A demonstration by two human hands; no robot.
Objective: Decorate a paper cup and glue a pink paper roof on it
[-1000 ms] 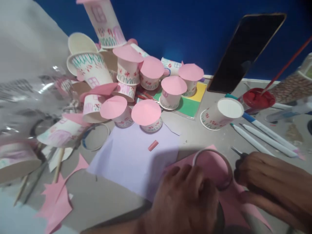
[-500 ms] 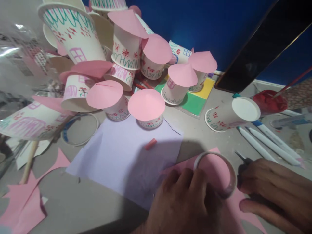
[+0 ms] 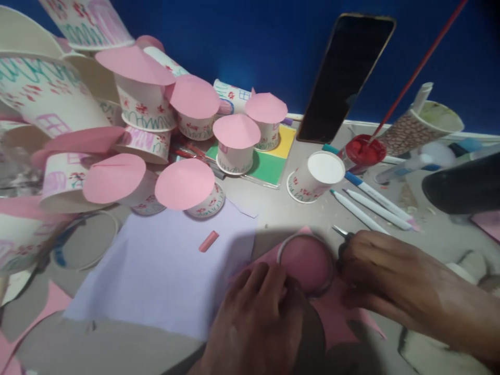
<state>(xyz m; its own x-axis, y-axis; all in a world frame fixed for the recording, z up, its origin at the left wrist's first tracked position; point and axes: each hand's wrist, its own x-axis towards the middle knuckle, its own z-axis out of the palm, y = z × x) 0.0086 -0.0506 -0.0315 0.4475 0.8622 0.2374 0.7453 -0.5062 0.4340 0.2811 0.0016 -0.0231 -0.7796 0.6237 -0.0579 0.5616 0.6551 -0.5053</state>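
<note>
Curling at the ring (image 3: 283, 244) — left fingers (image 3: 255, 278), grip unclear, right fingers (image 3: 365, 260) clasping metal-tipped tool (image 3: 341, 231)

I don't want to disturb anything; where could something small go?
At front, tabletop lies mostly bare between the purple paper, pink scrap and left hand. A smaller patch separates that paper from the plain-topped cup. Crowded: back left with pink-topped cups, right with pens.

**Matt paper with a few glossy spots**

The pink sheet (image 3: 336, 323), lilac sheet (image 3: 156, 265) and cone roofs (image 3: 236, 131) look like smooth, matt paper. The markers (image 3: 378, 209) seem smooth plastic; the phone (image 3: 344, 78) has a glossy dark face. Red paint (image 3: 361, 152) shines wetly. The tool (image 3: 340, 230) has a bright metal tip.
</note>
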